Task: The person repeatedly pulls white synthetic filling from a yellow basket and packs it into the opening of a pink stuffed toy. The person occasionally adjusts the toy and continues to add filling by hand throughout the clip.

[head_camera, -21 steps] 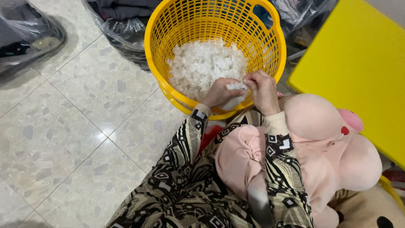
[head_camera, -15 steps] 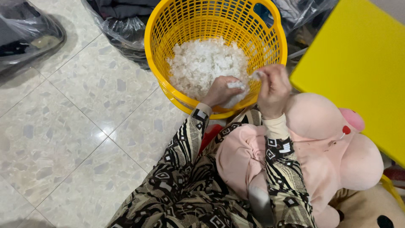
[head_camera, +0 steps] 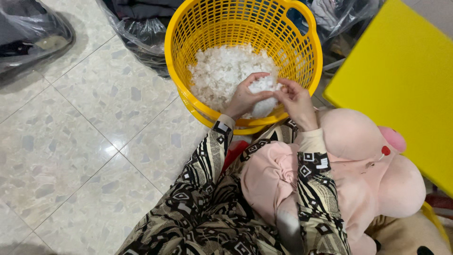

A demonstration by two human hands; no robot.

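A yellow plastic basket (head_camera: 179, 52) stands on the floor, holding a heap of white fluffy stuffing (head_camera: 217, 71). My left hand (head_camera: 245, 97) reaches over the near rim and grips a clump of white stuffing (head_camera: 262, 94). My right hand (head_camera: 297, 101) touches the same clump from the right, its fingers pinching it. A pink plush toy (head_camera: 368, 174) lies on my lap under my right forearm. Both arms wear patterned black and beige sleeves.
Speckled floor tiles (head_camera: 71, 141) spread to the left. Dark plastic bags (head_camera: 137, 28) sit behind the basket and at the far left (head_camera: 28, 33). A yellow flat surface (head_camera: 406, 80) stands on the right. Another beige plush (head_camera: 406, 236) lies at the lower right.
My right hand has come down from slightly above the rim and back onto the clump. My left hand holds a bigger clump than before, and both hands are now together on it.
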